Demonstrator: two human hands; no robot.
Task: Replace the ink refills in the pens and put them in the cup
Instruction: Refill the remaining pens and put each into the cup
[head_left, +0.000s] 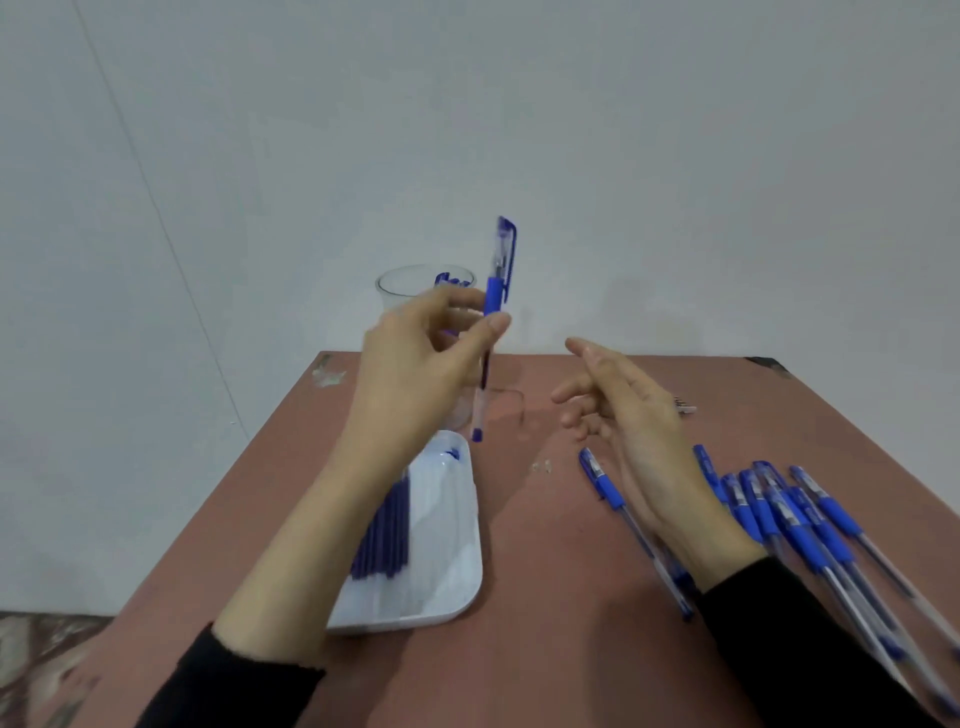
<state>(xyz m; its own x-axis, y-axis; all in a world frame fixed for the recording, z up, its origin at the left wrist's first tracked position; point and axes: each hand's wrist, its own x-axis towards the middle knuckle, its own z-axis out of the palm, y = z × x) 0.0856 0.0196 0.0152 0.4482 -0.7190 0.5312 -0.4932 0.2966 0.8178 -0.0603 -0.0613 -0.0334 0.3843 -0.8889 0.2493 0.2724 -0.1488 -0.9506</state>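
1. Here, a capped blue pen is held almost upright, cap end up, pinched between the thumb and fingertips of the left hand, which is raised above the far left part of the table.
2. The pen's lower end is seen just above the far edge of a white tray.
3. The right hand is held open in the air, its fingers loosely spread and slightly bent; nothing is grasped by it.
4. A clear cup is set behind the left hand near the table's far edge and is partly hidden by it; blue pen parts are seen inside at its rim.
5. Dark blue refills are laid side by side in the tray, partly covered by the left forearm.
6. A pile of blue pens is spread on the table's right side, beside the right wrist.
7. One further pen is laid to the left of the pile, partly hidden under the right hand.
8. Black sleeves are worn on both arms.
9. A small object is seen on the table beyond the right hand; it is too small to be identified.
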